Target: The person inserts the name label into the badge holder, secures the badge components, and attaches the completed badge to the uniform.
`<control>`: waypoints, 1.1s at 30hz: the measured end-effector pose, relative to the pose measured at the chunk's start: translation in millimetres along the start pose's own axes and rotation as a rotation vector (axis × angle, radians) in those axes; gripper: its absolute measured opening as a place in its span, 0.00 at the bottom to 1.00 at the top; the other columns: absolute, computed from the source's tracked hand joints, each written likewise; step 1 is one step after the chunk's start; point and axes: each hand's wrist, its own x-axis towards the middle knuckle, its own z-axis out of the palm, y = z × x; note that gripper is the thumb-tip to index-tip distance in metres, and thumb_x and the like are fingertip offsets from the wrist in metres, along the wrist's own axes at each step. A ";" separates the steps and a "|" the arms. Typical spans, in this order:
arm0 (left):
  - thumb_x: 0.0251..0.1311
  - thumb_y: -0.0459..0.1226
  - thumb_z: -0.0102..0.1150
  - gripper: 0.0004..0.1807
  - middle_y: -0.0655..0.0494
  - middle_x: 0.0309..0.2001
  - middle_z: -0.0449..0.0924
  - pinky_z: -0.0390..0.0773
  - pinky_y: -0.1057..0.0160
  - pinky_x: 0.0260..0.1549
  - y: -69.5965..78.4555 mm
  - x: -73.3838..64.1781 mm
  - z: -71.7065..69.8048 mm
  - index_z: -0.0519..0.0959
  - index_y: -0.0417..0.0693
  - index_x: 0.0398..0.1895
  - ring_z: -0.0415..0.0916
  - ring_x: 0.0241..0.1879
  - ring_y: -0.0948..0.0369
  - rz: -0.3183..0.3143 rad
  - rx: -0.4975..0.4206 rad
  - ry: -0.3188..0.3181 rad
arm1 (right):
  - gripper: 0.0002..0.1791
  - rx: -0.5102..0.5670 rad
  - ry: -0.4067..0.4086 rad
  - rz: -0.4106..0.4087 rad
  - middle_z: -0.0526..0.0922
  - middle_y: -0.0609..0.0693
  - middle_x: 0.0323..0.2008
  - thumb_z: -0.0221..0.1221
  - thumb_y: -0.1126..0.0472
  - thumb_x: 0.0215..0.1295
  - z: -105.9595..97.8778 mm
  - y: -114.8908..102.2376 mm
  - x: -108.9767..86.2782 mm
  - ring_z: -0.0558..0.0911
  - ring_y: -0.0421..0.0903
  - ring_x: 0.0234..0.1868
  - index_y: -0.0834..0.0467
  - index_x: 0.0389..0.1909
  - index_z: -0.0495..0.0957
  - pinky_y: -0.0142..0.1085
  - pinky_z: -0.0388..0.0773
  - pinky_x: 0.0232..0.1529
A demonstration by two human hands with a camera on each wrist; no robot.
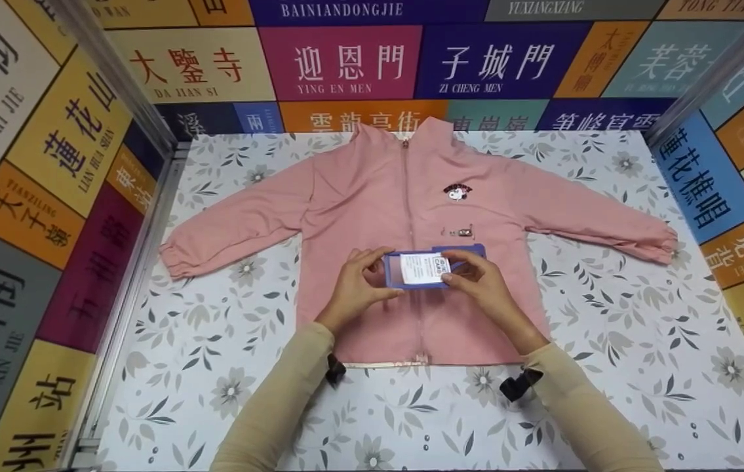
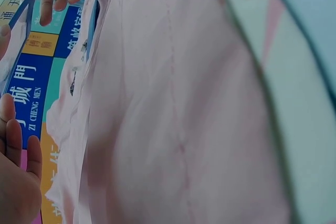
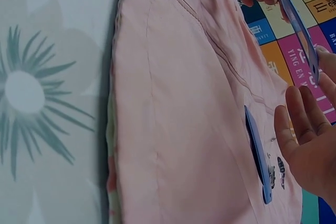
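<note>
Both hands hold up a blue-framed clear card holder [image 1: 395, 270] over the front of a pink zip jacket [image 1: 358, 210]. A white printed card [image 1: 421, 269] shows in the holder's right part. My left hand [image 1: 360, 280] pinches the left end between thumb and fingers. At the right end, my right hand [image 1: 486, 283] has its thumb at the card's edge and its index finger along the top. Several right fingers stretch out free in the right wrist view. Behind the holder, a second blue piece [image 3: 255, 153] lies on the jacket near its small printed badge [image 1: 457, 192].
The jacket lies flat with sleeves spread on a white tabletop with grey leaf and flower print [image 1: 234, 390]. Panels with colourful lettered blocks [image 1: 342, 62] stand at the back and both sides. Metal posts [image 1: 126, 72] edge the left corner.
</note>
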 end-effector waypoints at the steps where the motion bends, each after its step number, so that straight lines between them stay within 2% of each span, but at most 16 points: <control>1: 0.33 0.37 0.84 0.42 0.52 0.33 0.77 0.66 0.67 0.40 -0.3 0.0 0.3 0.79 0.51 0.60 0.64 0.39 0.61 0.007 0.004 0.002 | 0.24 0.001 0.004 0.002 0.79 0.62 0.54 0.66 0.66 0.61 0.6 0.0 -0.2 0.80 0.43 0.45 0.64 0.59 0.77 0.27 0.78 0.49; 5: 0.32 0.37 0.84 0.43 0.52 0.33 0.77 0.66 0.65 0.40 -0.7 -0.3 1.1 0.79 0.51 0.60 0.64 0.39 0.60 0.032 0.004 0.007 | 0.23 0.008 0.017 0.004 0.79 0.60 0.54 0.66 0.67 0.61 3.0 0.8 -1.0 0.80 0.42 0.44 0.64 0.58 0.78 0.27 0.79 0.47; 11: 0.31 0.36 0.84 0.43 0.50 0.32 0.77 0.68 0.53 0.41 -0.1 0.6 2.7 0.79 0.49 0.60 0.64 0.38 0.59 0.057 -0.001 0.006 | 0.24 -0.002 0.023 0.001 0.79 0.60 0.54 0.66 0.66 0.61 6.0 1.7 -2.3 0.80 0.44 0.45 0.64 0.59 0.77 0.27 0.79 0.48; 15: 0.31 0.36 0.84 0.43 0.51 0.32 0.78 0.68 0.50 0.42 0.3 1.1 3.7 0.79 0.50 0.60 0.64 0.38 0.58 0.062 0.007 0.009 | 0.24 -0.024 0.028 0.012 0.79 0.60 0.55 0.67 0.65 0.61 7.7 -0.2 -2.7 0.79 0.47 0.48 0.62 0.59 0.77 0.27 0.78 0.50; 20: 0.31 0.36 0.84 0.43 0.50 0.32 0.77 0.69 0.46 0.43 0.6 1.2 4.5 0.78 0.45 0.60 0.64 0.38 0.58 0.066 0.017 0.005 | 0.24 -0.024 0.038 0.030 0.79 0.61 0.56 0.68 0.65 0.59 9.2 -3.1 -1.8 0.79 0.50 0.49 0.63 0.58 0.77 0.28 0.77 0.52; 25: 0.31 0.37 0.84 0.43 0.52 0.32 0.77 0.70 0.54 0.41 0.7 1.8 5.0 0.79 0.47 0.60 0.64 0.38 0.59 0.069 0.048 0.004 | 0.24 -0.028 0.045 0.047 0.79 0.59 0.55 0.68 0.65 0.59 11.2 -5.0 -1.0 0.79 0.47 0.48 0.62 0.57 0.78 0.27 0.77 0.51; 33: 0.33 0.39 0.84 0.42 0.54 0.32 0.77 0.69 0.62 0.39 0.4 2.0 6.0 0.79 0.50 0.60 0.63 0.38 0.62 0.059 0.050 -0.005 | 0.24 -0.026 0.056 0.039 0.79 0.60 0.53 0.68 0.66 0.58 15.1 -6.9 -1.2 0.79 0.46 0.47 0.64 0.56 0.78 0.28 0.77 0.50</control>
